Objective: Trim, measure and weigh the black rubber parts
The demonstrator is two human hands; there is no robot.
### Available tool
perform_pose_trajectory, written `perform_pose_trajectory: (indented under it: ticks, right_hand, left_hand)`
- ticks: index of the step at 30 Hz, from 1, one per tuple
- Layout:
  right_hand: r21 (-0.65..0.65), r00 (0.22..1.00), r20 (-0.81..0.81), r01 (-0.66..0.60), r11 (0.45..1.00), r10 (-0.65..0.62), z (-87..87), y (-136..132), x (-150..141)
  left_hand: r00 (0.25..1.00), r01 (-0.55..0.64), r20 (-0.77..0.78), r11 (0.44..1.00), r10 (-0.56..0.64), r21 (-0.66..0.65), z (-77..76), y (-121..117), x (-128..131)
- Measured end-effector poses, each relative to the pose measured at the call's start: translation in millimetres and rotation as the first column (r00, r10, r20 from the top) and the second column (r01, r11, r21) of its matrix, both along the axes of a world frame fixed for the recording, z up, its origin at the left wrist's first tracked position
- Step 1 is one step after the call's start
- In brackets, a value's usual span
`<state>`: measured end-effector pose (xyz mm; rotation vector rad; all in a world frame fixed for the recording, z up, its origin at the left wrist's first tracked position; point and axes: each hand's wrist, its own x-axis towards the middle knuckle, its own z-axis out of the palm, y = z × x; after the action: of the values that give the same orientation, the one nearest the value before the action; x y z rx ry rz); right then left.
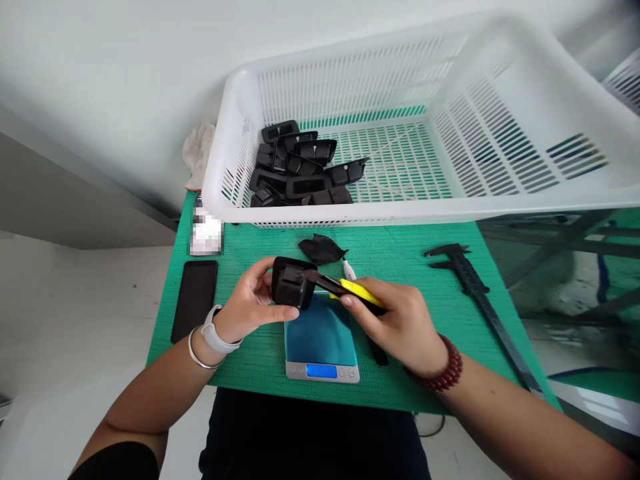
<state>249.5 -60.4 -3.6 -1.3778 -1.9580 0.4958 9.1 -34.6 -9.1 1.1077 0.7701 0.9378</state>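
My left hand [247, 303] grips a black plastic part [291, 283] above a small digital scale [321, 339]. My right hand [400, 323] holds a yellow and black utility knife [353, 289], and the knife's tip touches the black part. Both hands hover just over the scale's blue platform. A black trimmed scrap [321, 249] lies on the green mat behind the hands.
A big white slatted basket [400, 210] holds several more black parts [300, 170] in its left corner. A black phone [195, 298] lies at left, a long caliper [477, 293] at right, a white glove [199, 152] behind the basket. The green mat [425, 373] ends near me.
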Motion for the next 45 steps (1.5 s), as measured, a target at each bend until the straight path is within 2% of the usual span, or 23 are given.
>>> perform_pose_trajectory:
  ticks: [7, 12, 17, 22, 26, 29, 32, 37, 38, 41, 42, 45]
  right_hand:
    - [0.024, 1.000, 0.021, -0.008, 1.000, 0.008, -2.3, 0.3, 0.7]
    - [0.032, 0.998, 0.039, -0.041, 0.999, 0.040, -1.4, 1.4, 1.9]
    - [0.065, 0.998, 0.054, -0.020, 0.998, 0.016, -1.0, 3.1, 3.7]
    - [0.041, 0.999, 0.051, 0.006, 0.999, -0.008, 0.5, 1.4, 3.4]
    - [0.026, 0.995, 0.081, -0.061, 0.998, 0.059, -1.2, 1.9, 1.5]
    - [0.060, 0.984, 0.166, 0.052, 0.997, -0.061, -3.5, 6.8, 0.7]
    - [0.087, 0.958, 0.243, 0.135, 0.987, -0.152, -0.6, 9.7, 5.1]
    - [0.064, 0.882, 0.437, 0.162, 0.985, -0.174, 1.5, -8.2, 26.1]
    - [0.063, 0.857, 0.481, 0.179, 0.982, -0.187, -1.3, -14.3, 30.3]
    - [0.119, 0.681, 0.654, 0.337, 0.934, -0.329, -13.6, -31.3, 40.7]
    - [0.134, 0.655, 0.674, 0.346, 0.928, -0.342, -17.2, -35.8, 44.2]
    - [0.191, 0.699, 0.607, 0.333, 0.923, -0.378, -23.5, -45.4, 61.8]
  left_hand:
    - [1.000, 0.026, -0.015, 0.999, -0.026, 0.031, -2.0, -0.8, -1.0]
    - [0.996, 0.013, -0.088, 0.997, -0.007, 0.074, -2.3, -0.8, -1.6]
    - [0.990, -0.012, -0.141, 0.992, 0.029, 0.122, -0.2, -1.1, -3.3]
    - [0.984, -0.008, -0.176, 0.994, 0.027, 0.110, 2.3, -1.9, -3.8]
    - [0.987, -0.049, -0.151, 0.995, 0.063, 0.091, -0.8, 0.3, -2.7]
    - [0.991, -0.103, -0.081, 0.994, 0.105, 0.026, -4.8, 4.9, -2.3]
    - [0.996, -0.088, 0.007, 0.995, 0.088, -0.037, -4.4, 9.4, -1.7]
    - [0.998, -0.040, 0.051, 0.999, 0.041, -0.034, 2.6, 11.2, 0.7]
    - [0.997, -0.042, 0.062, 0.999, 0.043, -0.025, 3.2, 11.1, 1.4]
    - [0.992, -0.045, 0.112, 0.998, 0.050, -0.046, 2.9, 10.9, 3.3]
    - [0.990, -0.042, 0.133, 0.997, 0.050, -0.065, 2.4, 10.9, 3.7]
    - [0.984, -0.050, 0.166, 0.993, 0.067, -0.106, 0.1, 11.4, 4.4]
